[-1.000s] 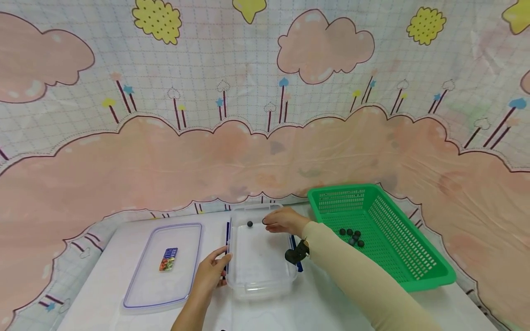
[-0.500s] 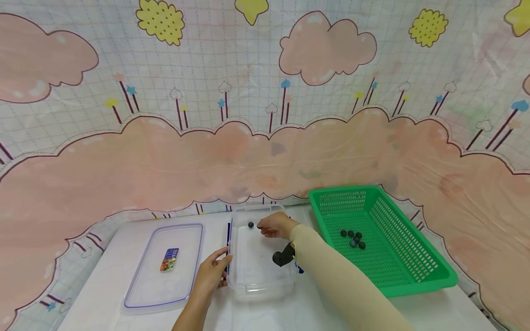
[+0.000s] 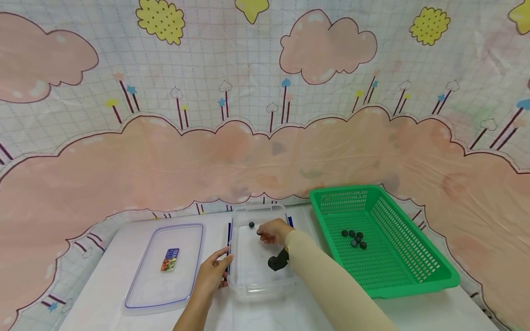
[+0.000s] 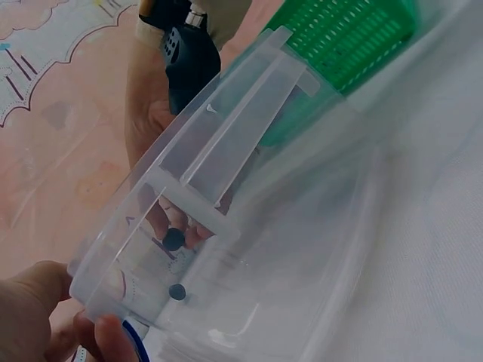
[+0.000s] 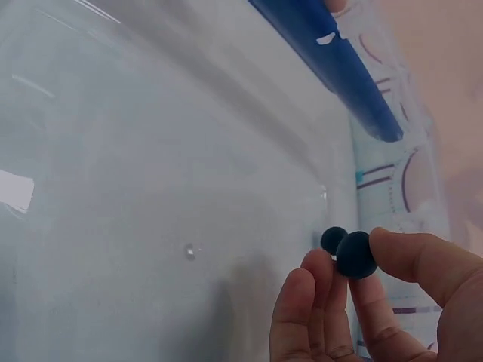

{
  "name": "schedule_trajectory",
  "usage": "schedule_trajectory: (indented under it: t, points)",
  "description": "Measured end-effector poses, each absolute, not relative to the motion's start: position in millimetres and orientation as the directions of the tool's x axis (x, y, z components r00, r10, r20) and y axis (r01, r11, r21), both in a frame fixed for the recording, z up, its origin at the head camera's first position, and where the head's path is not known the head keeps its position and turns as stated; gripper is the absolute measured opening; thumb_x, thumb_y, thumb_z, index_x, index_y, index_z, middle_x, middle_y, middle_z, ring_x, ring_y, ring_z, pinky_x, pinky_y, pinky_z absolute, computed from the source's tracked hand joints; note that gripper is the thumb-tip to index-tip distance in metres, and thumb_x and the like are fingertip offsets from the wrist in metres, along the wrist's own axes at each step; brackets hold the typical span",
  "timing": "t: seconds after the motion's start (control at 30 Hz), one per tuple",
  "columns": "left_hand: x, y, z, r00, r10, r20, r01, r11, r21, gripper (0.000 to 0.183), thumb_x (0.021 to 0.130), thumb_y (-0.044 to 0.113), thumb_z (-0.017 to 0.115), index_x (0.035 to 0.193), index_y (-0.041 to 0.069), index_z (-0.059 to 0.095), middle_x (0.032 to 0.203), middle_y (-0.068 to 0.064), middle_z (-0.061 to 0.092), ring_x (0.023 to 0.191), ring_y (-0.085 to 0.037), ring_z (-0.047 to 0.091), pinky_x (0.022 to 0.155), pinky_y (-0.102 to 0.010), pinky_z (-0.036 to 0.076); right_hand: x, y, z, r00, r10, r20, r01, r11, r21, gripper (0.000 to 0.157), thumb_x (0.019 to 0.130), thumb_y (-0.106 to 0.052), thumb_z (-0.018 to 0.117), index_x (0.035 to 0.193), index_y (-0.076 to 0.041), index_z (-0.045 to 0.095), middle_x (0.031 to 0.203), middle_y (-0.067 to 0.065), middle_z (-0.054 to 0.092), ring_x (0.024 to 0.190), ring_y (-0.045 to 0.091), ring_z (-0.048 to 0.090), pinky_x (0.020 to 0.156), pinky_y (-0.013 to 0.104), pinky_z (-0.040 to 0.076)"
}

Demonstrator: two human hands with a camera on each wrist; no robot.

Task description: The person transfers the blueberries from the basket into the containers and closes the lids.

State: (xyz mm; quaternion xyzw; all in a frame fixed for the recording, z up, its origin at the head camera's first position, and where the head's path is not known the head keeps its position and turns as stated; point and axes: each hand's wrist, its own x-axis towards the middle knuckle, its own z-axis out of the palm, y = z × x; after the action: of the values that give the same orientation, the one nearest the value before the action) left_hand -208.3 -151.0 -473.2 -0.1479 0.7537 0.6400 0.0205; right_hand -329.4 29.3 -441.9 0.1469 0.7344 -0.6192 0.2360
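The right hand [image 3: 275, 231] has moved inward from the clear container's [image 3: 262, 288] right rim, bringing its pinched dark ball [image 5: 356, 255] near a second ball [image 3: 251, 225], seemingly undeposited. The left hand [image 3: 212, 270] grips the container's left side.

- Label [image 3: 170, 259]: small and rectangular, on the clear, blue-edged lid [image 3: 182, 287]; the one printed label seen in the head view.
- Upper part of the label: blue ground bearing pale marks arranged like lettering, too small to read.
- Lower part of the label: multicoloured print in red, orange and green; any wording there is indistinct.
- Legible text, brand or number: none in the three views.
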Motion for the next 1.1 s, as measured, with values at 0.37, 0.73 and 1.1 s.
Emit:
schedule_trajectory:
  t: [0.37, 0.73, 1.1]
  points:
    - [-206.2, -150.6, -472.2, -0.956, -0.202, -0.213, -0.244, 0.142, 0.959, 0.047, 0.095, 0.026, 0.064, 0.138, 0.008, 0.056, 0.079, -0.001, 0.055, 0.063, -0.011, 0.046, 0.05, -0.023, 0.049, -333.4, 26.3, -459.6, -0.802, -0.067, -0.594, 0.592, 0.055, -0.804, 0.022, 0.088, 0.004, 0.067, 0.109, 0.007, 0.063, 0.08, 0.011, 0.062, 0.072, 0.017, 0.06, 0.082, 0.027, 0.058]
    - [-206.8, -149.0, -471.6, -0.956, -0.204, -0.21, -0.244, 0.155, 0.957, 0.047, 0.096, 0.026, 0.063, 0.138, 0.007, 0.055, 0.085, -0.005, 0.056, 0.064, -0.012, 0.046, 0.051, -0.024, 0.05, -338.8, 29.3, -457.0, -0.817, -0.096, -0.569, 0.574, -0.037, -0.818, 0.039, 0.089, 0.001, 0.067, 0.126, 0.007, 0.056, 0.101, 0.017, 0.064, 0.082, 0.02, 0.062, 0.088, 0.03, 0.057]
    - [-207.9, -149.9, -472.9, -0.954, -0.206, -0.215, -0.249, 0.151, 0.957, 0.046, 0.096, 0.026, 0.062, 0.139, 0.009, 0.055, 0.086, -0.005, 0.058, 0.064, -0.011, 0.047, 0.051, -0.023, 0.049, -346.3, 65.0, -407.3, -0.854, -0.276, -0.442, 0.45, 0.036, -0.892, 0.034, 0.099, -0.007, 0.057, 0.129, 0.008, 0.052, 0.119, 0.02, 0.058, 0.097, 0.022, 0.058, 0.101, 0.034, 0.05]
